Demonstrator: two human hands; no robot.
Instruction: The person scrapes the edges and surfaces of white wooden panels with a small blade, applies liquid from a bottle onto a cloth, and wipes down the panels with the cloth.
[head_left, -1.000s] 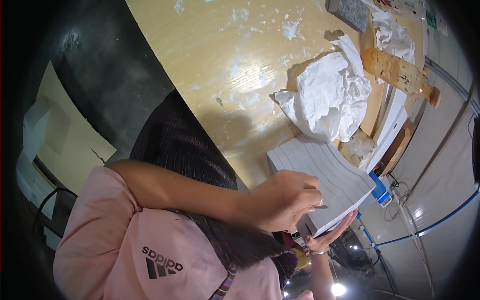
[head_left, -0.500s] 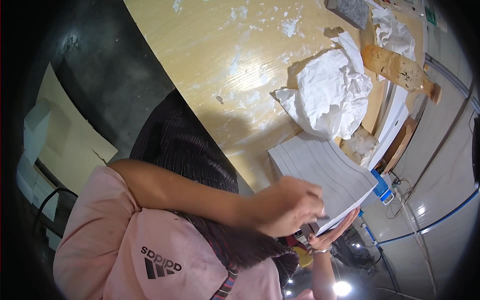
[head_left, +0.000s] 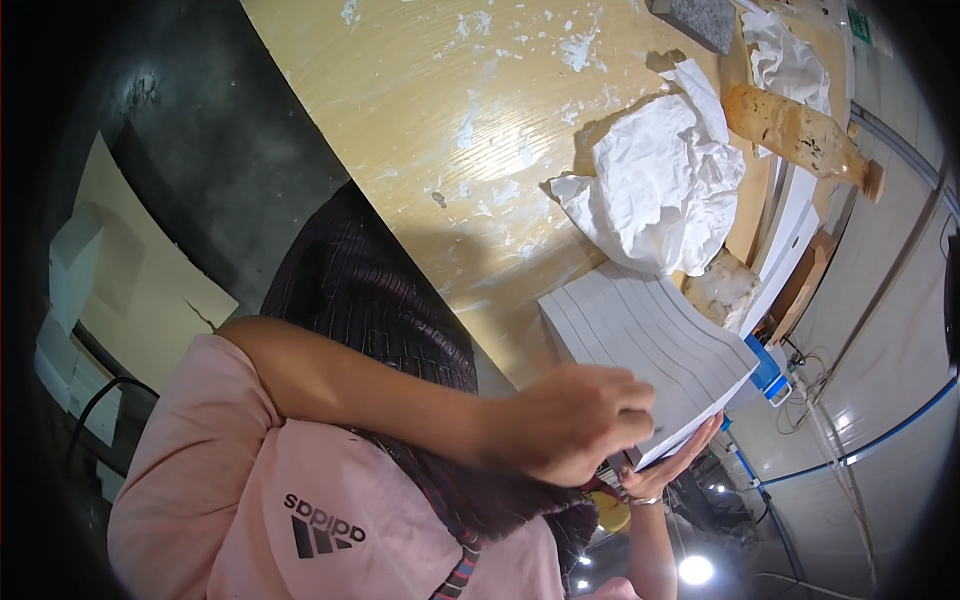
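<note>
"Left hand (head_left: pixel 565 425), fingers drawn in tight, is caught in a blur at the near edge of the block (head_left: pixel 645 330). We cannot tell whether it pinches anything."

"Where do we find the block itself?"

"Between the two hands, by the edge of the smeared table (head_left: pixel 400 100), its pale face crossed by curving lines. Whether it rests on the table, we cannot tell. The right hand (head_left: pixel 680 462), fingers stretched long, lies flat along its right side, a bracelet (head_left: pixel 643 501) at the wrist."

"Which step are we looking at?"

"Work on the block's near edge, we judge: left hand busy, right hand propping. The exact stroke is lost to us in the blur."

"And what would the next move call for?"

"As we read it, steady support from the right hand, so the block does not tip, and a left hand placed with care, clear of the other's fingers."

"What surrounds our pair of hands?"

"A crumpled white sheet (head_left: pixel 665 190) just beyond the block, a brownish bottle (head_left: pixel 795 135) lying past it, and a grey slab (head_left: pixel 695 22) farther off, all three apart from the hands."
</note>
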